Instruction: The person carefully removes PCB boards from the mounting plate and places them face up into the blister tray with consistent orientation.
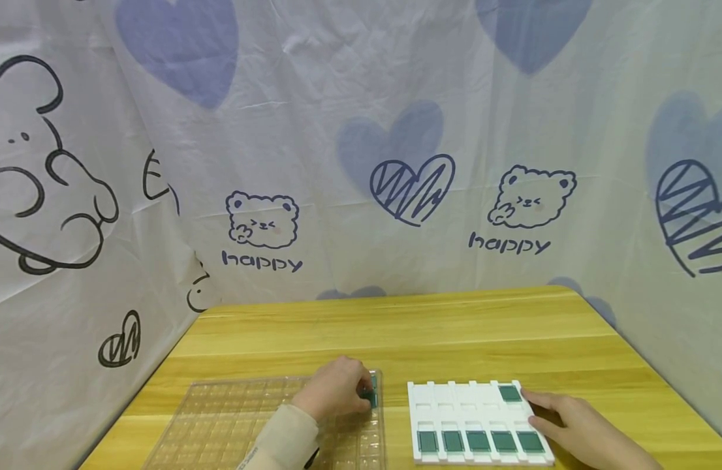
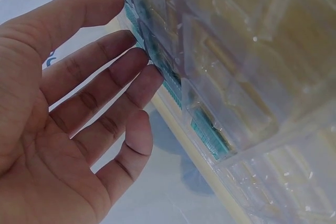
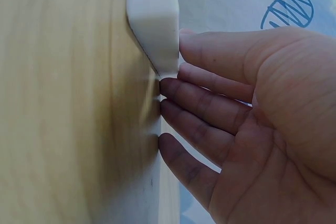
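My left hand [image 1: 337, 385] reaches over the right end of a clear plastic tray [image 1: 220, 418] with many small pockets. Its thumb and fingertips stand on either side of a green square chip [image 1: 369, 397], a gap showing between them in the left wrist view. Another green chip [image 2: 210, 135] sits in a pocket close by. At the right, my right hand [image 1: 584, 424] rests against the side of a white tray [image 1: 455, 418], thumb tip on its edge and fingers extended. Green chips [image 1: 477, 441] fill the tray's front row, and one chip [image 1: 510, 393] lies at its back right.
Both trays lie side by side on a yellow wood-grain table [image 1: 396, 333], with a strip of tabletop between them. A white curtain [image 1: 337, 130] printed with hearts and bears hangs behind and along the sides.
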Motion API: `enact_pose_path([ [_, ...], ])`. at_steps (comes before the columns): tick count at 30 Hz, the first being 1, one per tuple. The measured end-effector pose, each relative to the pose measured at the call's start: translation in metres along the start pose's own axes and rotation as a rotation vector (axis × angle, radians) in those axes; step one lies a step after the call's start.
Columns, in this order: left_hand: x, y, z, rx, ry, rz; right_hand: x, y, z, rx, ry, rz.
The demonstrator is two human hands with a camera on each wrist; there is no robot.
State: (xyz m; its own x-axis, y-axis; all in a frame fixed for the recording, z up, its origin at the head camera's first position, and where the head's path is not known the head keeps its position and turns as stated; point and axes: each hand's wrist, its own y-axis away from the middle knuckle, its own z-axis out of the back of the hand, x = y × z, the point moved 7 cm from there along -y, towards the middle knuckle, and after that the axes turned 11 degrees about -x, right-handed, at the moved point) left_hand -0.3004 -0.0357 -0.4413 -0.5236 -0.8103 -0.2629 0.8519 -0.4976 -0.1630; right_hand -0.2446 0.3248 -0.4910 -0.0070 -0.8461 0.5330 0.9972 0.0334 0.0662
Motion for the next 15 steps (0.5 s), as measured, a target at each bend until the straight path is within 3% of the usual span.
enact_pose_path([
  [9, -0.0011, 0.0, 0.0012, -0.003, -0.008, -0.009, 0.0011, 0.0013, 0.0003, 0.004, -0.002, -0.021],
  [15, -0.0026, 0.0003, 0.0025, 0.007, -0.005, -0.002, 0.0027, 0.0027, 0.0019, 0.005, -0.009, 0.008],
])
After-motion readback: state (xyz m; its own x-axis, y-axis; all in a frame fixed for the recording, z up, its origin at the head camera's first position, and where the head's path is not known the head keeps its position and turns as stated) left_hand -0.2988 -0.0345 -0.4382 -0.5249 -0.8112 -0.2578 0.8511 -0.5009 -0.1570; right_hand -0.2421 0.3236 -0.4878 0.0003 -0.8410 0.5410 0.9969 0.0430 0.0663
